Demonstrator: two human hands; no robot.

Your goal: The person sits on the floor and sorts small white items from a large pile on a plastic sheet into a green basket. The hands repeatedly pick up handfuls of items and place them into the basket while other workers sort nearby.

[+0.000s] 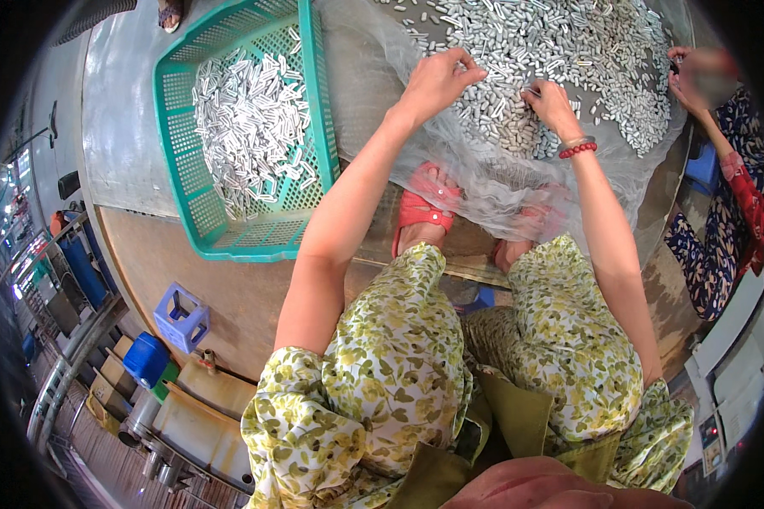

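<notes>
A wide heap of small silvery metal pieces point(505, 127), short and rounded, lies on a translucent plastic sheet point(382, 102) in front of me. Over its near left part, my left hand point(441, 81) is closed in a pinch; whatever sits at its fingertips is too small to make out. My right hand point(553, 109), with a red bead bracelet on its wrist, reaches down at the heap, thumb and fingers bent together. A dark speck shows at those fingertips, but its kind is unclear. To the left stands a green plastic basket point(316, 110) holding many similar silvery pieces point(250, 127).
Another person's hand point(692, 93) touches the heap's right edge. My feet in red sandals point(424, 208) rest at the sheet's near edge. A small purple stool point(181, 318), a blue container point(146, 359) and stained metal tanks point(204, 424) stand at the lower left.
</notes>
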